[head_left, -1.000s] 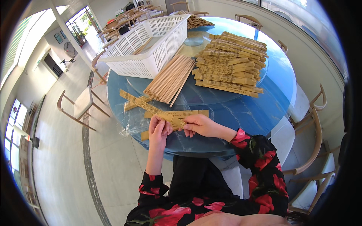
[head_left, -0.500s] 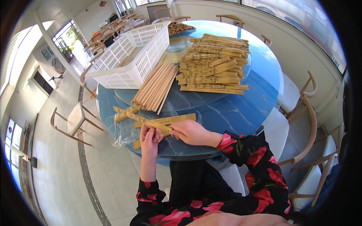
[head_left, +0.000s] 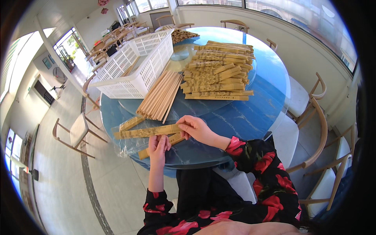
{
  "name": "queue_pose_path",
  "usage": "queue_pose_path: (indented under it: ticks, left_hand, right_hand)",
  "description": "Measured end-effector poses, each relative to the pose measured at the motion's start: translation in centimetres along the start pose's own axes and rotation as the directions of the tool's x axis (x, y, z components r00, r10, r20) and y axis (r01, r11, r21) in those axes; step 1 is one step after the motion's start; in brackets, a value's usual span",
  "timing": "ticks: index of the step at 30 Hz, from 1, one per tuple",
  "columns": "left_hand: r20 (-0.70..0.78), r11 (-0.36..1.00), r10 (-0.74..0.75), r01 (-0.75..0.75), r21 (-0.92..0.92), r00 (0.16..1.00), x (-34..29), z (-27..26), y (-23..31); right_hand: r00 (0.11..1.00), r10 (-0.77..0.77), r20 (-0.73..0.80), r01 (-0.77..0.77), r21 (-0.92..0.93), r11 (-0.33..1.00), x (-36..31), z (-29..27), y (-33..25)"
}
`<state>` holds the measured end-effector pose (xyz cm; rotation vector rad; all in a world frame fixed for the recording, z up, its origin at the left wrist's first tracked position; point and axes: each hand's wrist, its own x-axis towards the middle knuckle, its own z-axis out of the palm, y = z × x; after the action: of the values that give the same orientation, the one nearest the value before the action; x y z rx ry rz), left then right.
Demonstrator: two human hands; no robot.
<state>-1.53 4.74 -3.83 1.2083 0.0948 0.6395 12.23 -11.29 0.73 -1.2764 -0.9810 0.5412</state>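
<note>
A long, flat tan paper chopstick sleeve (head_left: 137,132) with dark print is held between my two hands over the near edge of the table. My left hand (head_left: 158,148) pinches it from below near its middle. Closed on its right end are the fingers of my right hand (head_left: 195,129). More paper sleeves lie beneath: one (head_left: 144,154) slants under my left hand, another (head_left: 131,123) rests on the clear plastic bag (head_left: 124,147). Just beyond is a bundle of bare wooden chopsticks (head_left: 159,96).
A white slatted plastic basket (head_left: 121,87) stands behind the chopsticks with a few sticks inside. To its right a large pile of filled-looking sleeves (head_left: 219,74) lies on the glass turntable. More brown pieces (head_left: 183,35) sit behind. Wooden chairs (head_left: 80,131) surround the round blue table (head_left: 270,88).
The sleeve has swung from a slant to nearly level, its printed face now in fuller view. My right hand has moved up slightly, and my hands are farther apart.
</note>
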Motion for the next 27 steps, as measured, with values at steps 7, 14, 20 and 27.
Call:
queue_pose_path:
  ticks: [7, 14, 20, 27]
  left_hand:
    - [0.055, 0.999, 0.013, -0.016, 0.051, 0.998, 0.2, 0.1, 0.0]
    - [0.101, 0.994, 0.013, -0.024, 0.108, 0.995, 0.5, 0.2, 0.3]
    - [0.088, 0.987, 0.018, -0.032, 0.158, 0.996, 0.2, 0.0, 0.6]
    - [0.081, 0.954, 0.037, -0.06, 0.295, 0.996, 0.3, 0.9, 0.3]
  right_hand:
    - [0.789, 0.043, -0.613, 0.218, 0.344, 0.913, 2.3, -7.6, -1.3]
    - [0.287, -0.192, -0.939, 0.39, -0.069, 0.918, 3.7, -17.9, -3.3]
    - [0.238, -0.286, -0.928, 0.33, -0.2, 0.923, 5.5, -21.1, -3.4]
    - [0.42, -0.546, -0.725, 0.056, -0.58, 0.813, 3.6, -16.5, -0.7]
